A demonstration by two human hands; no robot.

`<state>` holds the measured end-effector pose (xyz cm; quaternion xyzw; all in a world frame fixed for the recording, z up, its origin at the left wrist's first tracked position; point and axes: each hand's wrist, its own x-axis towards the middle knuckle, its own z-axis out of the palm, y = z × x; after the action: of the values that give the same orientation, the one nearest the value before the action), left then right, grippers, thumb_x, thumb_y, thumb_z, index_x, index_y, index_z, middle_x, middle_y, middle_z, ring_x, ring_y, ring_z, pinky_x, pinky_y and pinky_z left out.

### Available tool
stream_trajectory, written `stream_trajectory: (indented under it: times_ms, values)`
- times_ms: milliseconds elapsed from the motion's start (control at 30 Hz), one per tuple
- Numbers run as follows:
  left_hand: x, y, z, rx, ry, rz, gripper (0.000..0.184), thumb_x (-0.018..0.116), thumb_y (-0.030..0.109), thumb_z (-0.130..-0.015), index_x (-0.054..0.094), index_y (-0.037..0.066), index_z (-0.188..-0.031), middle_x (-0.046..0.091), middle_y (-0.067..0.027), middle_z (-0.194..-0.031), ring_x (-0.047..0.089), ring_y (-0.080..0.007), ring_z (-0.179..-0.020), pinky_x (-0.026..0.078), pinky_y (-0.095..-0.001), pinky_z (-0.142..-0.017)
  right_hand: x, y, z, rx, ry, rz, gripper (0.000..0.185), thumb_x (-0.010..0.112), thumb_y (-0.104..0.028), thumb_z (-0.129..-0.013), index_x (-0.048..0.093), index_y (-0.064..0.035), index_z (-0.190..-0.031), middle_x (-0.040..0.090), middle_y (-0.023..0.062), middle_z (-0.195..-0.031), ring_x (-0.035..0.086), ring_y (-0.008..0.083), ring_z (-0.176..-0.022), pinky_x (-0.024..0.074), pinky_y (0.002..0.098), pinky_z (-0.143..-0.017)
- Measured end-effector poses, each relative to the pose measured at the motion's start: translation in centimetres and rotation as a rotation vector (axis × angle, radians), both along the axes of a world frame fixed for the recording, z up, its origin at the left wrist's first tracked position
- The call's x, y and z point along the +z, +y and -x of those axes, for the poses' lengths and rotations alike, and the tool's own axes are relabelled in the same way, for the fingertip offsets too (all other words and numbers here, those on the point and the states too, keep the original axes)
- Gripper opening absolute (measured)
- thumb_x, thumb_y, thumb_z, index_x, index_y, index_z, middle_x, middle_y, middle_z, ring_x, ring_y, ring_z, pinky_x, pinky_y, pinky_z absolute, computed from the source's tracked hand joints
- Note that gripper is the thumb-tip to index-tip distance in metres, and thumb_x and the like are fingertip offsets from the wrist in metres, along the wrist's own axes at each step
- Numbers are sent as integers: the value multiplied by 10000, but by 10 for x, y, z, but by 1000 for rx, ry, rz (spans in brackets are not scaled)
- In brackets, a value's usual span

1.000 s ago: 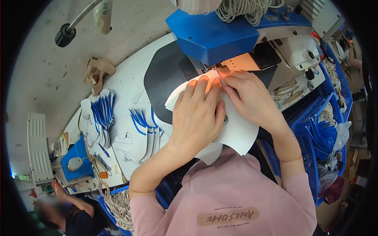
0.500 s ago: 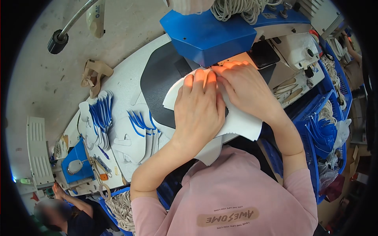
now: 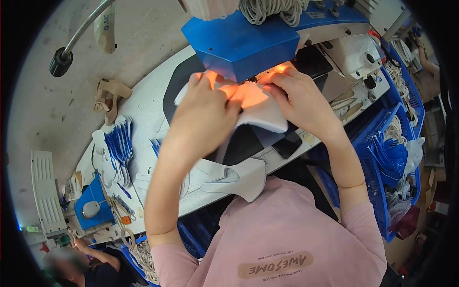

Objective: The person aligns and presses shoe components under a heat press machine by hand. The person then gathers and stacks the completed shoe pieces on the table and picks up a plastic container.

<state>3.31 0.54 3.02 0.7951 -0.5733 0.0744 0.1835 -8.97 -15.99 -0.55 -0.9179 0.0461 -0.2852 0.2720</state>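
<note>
two hands (image 3: 203, 112) (image 3: 306, 100) on white piece (image 3: 262, 114), blue pieces (image 3: 389, 162) in crate (image 3: 377, 196)

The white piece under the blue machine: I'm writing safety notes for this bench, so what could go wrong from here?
The left hand and right hand are close beneath the front of the blue machine; a slip might bring a finger into its working part.
Uneven pressure from the two hands could skew the white piece.
A loose cutout juts over the edge of the table by the pink shirt; a nudge might drop it.
</note>
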Motion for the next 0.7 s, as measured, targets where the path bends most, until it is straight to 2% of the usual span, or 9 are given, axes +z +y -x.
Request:
stream_trajectory:
  times_ms: [33, 133, 300, 400, 500, 700]
  values:
    - [7, -2, -3, -3, 1, 1, 205, 606, 149, -823, 677, -39, -859, 632, -209, -945, 583, -380, -912, 480, -431, -871, -3, 0, -2, 11, -30, -15, 118, 625, -72, -857, 670, 2, -937, 643, 138, -901, 612, 318, -831, 496, 367, -736]
    - [39, -9, -10, 138, 375, -325, 228, 634, 190, -804, 695, -6, -902, 653, -196, -923, 573, -376, -951, 472, -424, -886, -11, 2, -6, 30, -90, -47, 114, 632, -70, -856, 669, 0, -939, 639, 133, -900, 612, 310, -838, 499, 357, -720]
    - [15, -9, -21, 33, 179, -233, 283, 681, 252, -783, 704, 8, -925, 661, -173, -962, 567, -350, -990, 463, -413, -883, -13, 12, -6, 31, -25, -24, 139, 621, -86, -866, 677, -20, -975, 629, 137, -950, 606, 310, -887, 491, 371, -773]
    - [-2, -9, -24, -44, -21, -44, 320, 712, 292, -767, 704, 16, -929, 665, -154, -957, 565, -330, -1017, 448, -419, -886, -13, 12, -3, 34, 58, 72, 159, 613, -89, -871, 679, -34, -1004, 621, 137, -974, 600, 311, -922, 482, 379, -812]
    - [-8, -12, -40, -76, 45, -68, 328, 717, 309, -772, 705, 20, -928, 665, -150, -966, 566, -332, -1017, 436, -425, -899, -13, 12, -4, 74, 73, 172, 187, 596, -82, -875, 678, -47, -1040, 607, 136, -995, 590, 315, -954, 465, 388, -856]
    - [-16, -19, -68, -164, 196, 10, 335, 703, 310, -796, 696, 21, -966, 658, -143, -1030, 566, -337, -1021, 417, -441, -934, -14, 11, -5, 78, 19, 175, 206, 596, -65, -864, 675, -43, -1053, 597, 130, -965, 586, 310, -916, 462, 391, -831]
